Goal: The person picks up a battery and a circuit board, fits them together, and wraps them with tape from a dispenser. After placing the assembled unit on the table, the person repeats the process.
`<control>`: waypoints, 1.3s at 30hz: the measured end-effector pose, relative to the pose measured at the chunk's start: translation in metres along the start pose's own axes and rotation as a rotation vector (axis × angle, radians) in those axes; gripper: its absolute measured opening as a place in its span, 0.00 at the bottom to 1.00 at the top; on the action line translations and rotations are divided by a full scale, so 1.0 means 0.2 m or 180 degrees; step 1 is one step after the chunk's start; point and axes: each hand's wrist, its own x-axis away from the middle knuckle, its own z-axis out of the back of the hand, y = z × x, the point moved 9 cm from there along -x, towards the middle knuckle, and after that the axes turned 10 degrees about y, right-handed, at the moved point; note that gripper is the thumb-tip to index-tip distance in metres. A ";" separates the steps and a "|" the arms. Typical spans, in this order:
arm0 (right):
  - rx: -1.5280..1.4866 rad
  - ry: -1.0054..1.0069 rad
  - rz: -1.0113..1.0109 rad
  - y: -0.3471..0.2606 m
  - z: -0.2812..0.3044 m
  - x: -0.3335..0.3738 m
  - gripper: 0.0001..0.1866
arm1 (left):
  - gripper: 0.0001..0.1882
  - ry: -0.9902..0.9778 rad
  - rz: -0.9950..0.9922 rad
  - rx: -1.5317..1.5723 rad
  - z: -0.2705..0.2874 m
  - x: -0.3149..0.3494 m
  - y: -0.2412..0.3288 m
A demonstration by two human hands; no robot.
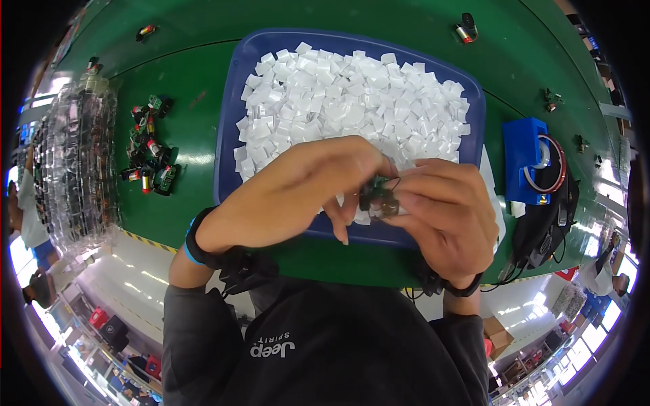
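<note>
Over the near part of the blue tray (227,135), my right hand (450,213) pinches a small circuit-board assembly (379,197) between thumb and fingers. The assembly is dark green with a thin dark wire, and its details are blurred. My left hand (318,179) reaches across from the left with its back up. Its fingertips come close to the assembly's left side, and some fingers hang downward. Whether they grip the part is hidden by the hand and smeared. Many white paper squares (352,101) fill the tray beneath both hands.
Loose circuit-board assemblies (150,145) lie left of the tray on the green table (183,88). Stacked clear plastic trays (78,162) stand farther left. At the right are a blue tape dispenser (521,162) and a black bag (548,223). Another assembly (466,30) lies at the far right.
</note>
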 end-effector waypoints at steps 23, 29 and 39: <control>0.0478 0.0150 0.0096 0.01 0.01 -0.01 0.14 | 0.16 0.0175 -0.0610 -0.0980 -0.01 0.01 -0.04; 0.0514 0.0018 0.0330 -0.03 0.00 -0.04 0.15 | 0.18 0.0087 -0.0358 -0.0501 0.00 -0.01 -0.07; -0.0435 0.0143 -0.0994 0.10 0.05 0.04 0.18 | 0.17 0.0603 -0.1416 -0.0079 0.03 0.01 0.06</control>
